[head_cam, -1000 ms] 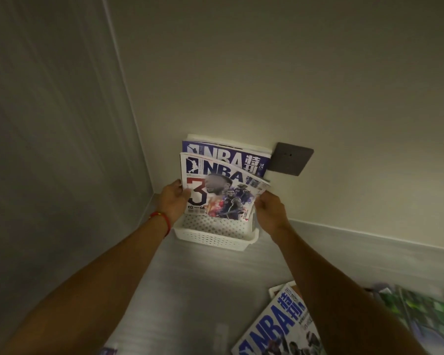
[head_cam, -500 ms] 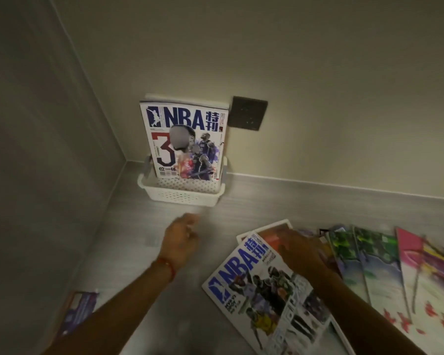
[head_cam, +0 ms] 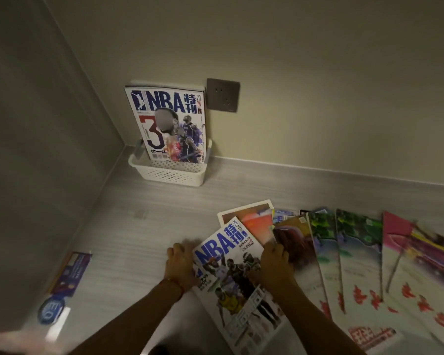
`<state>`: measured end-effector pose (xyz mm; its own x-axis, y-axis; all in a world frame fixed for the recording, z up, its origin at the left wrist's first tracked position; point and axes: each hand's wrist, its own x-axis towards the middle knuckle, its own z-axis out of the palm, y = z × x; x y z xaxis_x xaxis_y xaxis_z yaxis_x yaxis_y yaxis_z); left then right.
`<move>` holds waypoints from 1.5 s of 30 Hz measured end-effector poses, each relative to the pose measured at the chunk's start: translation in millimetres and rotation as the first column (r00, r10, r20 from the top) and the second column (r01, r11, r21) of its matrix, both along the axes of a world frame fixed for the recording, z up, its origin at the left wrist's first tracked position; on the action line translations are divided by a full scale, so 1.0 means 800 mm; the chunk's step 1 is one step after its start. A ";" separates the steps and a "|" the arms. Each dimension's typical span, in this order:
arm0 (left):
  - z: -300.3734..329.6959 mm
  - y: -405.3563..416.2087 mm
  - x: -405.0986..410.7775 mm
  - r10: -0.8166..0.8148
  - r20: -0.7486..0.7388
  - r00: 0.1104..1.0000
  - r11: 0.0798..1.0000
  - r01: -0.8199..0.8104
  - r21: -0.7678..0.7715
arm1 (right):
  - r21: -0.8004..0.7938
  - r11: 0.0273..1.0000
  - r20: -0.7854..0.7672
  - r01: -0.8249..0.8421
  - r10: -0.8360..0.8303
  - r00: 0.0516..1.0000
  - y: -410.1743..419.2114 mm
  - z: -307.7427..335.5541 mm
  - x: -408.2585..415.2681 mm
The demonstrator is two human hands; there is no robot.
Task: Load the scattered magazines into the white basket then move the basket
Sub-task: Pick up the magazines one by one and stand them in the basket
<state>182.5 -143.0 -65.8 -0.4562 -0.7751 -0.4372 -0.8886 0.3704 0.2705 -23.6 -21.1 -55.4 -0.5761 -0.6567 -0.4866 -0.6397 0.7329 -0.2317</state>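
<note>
Glossy NBA magazine [head_cam: 237,278] flat on pale grey floor [head_cam: 139,239], topmost of a fanned spread of colourful magazines [head_cam: 356,265]. Left hand [head_cam: 180,267] pressed against its left edge, right hand [head_cam: 276,267] flat on its right edge; firm grasp impossible to tell. White perforated plastic basket [head_cam: 168,172] against wall corner, upright NBA magazines [head_cam: 168,124] inside.

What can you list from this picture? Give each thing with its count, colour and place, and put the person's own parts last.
white basket: one, white, in the corner against the wall.
magazines in basket: at least two, NBA cover in front, standing upright.
wall socket: one, dark grey, right of the basket.
NBA magazine: one, white and blue, flat under both hands.
scattered magazines: several, green, red, pink, fanned out at right.
leaflet: one, blue, floor at left.
left hand: on the magazine's left edge, red wrist cord.
right hand: on its right edge.
</note>
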 end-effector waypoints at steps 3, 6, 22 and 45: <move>0.001 -0.005 0.000 0.041 0.027 0.999 0.997 -0.043 0.058 | -0.043 0.999 0.150 0.005 0.001 0.989 0.006 -0.002 -0.004; 0.003 -0.011 0.009 0.093 -0.043 0.995 0.989 -0.087 0.123 | -0.163 0.986 0.242 -0.045 0.084 0.967 0.012 0.002 -0.016; 0.145 -0.092 0.045 0.536 -0.748 0.391 0.836 -0.126 0.534 | -0.566 0.741 0.672 0.362 0.161 0.723 -0.107 0.165 -0.024; 0.184 -0.427 0.006 0.478 -0.796 0.371 0.859 -0.385 0.336 | -0.701 0.713 0.039 0.008 0.028 0.999 -0.409 0.187 -0.023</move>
